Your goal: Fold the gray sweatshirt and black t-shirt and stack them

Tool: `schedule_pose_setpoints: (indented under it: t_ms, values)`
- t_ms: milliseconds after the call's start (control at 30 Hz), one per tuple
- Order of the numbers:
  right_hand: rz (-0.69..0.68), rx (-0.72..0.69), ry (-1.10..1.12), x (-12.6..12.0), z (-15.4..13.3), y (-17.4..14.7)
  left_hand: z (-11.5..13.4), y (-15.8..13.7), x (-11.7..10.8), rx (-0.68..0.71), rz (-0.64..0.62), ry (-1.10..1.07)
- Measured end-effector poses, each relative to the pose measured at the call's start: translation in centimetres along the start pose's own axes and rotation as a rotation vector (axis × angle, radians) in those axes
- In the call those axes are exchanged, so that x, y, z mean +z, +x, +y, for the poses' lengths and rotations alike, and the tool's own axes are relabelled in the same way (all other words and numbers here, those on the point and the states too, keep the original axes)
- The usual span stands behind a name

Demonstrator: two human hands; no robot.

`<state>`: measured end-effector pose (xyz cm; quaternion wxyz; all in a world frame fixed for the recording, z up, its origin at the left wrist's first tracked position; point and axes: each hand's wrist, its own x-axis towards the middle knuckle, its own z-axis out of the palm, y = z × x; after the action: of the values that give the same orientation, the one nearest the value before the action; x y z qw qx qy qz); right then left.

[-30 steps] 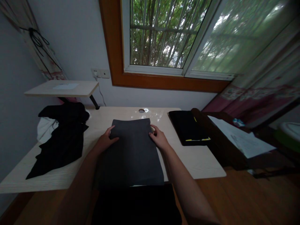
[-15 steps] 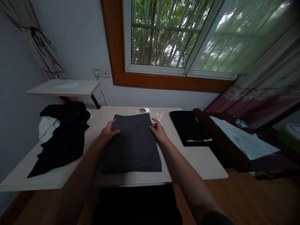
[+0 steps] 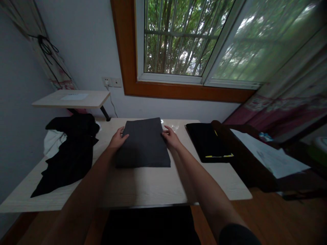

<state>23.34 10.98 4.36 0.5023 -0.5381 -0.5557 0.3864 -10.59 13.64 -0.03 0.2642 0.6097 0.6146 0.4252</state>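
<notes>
Folded grey cloth, centre frame, flat on counter. Left hand and right hand pinch its side edges; best kept level, grips symmetrical.

A dim room, lit only by grey daylight from a wide window with an orange-brown wooden frame; bars and green trees show beyond the glass. The wall beneath and beside it is plain white, with a double socket and a cord running down from it. A pale wooden tabletop stands against the wall, and a small raised shelf on a dark bracket sits at its far left corner. Sheer curtains with a pink patterned border hang at right. A dark wooden chair carrying white papers stands on the reddish wood floor.
</notes>
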Motion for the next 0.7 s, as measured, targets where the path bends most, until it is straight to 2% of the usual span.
schedule_pose_setpoints:
  t_ms: [133, 267, 533, 600, 700]
  values:
    - [-0.043, 0.061, 0.007, -1.0, 2.1, -2.7, -1.1, -2.3, -0.9, 0.004, -0.002, -0.049]
    - [-0.09, 0.048, -0.049, -2.7, 3.2, -5.6, 0.0, -5.9, -2.6, 0.007, -0.063, -0.02]
    - [-0.29, 0.032, -0.013, -4.6, 2.7, -12.4, 2.3, -14.1, -5.3, 0.016, -0.275, 0.013]
    - [-0.294, 0.016, -0.029, -4.6, 2.6, -13.6, 2.4, -15.3, -5.5, 0.031, -0.307, 0.019]
    - [-0.329, 0.041, -0.046, -4.5, 2.6, -14.4, 2.4, -15.9, -5.3, 0.031, -0.289, 0.057]
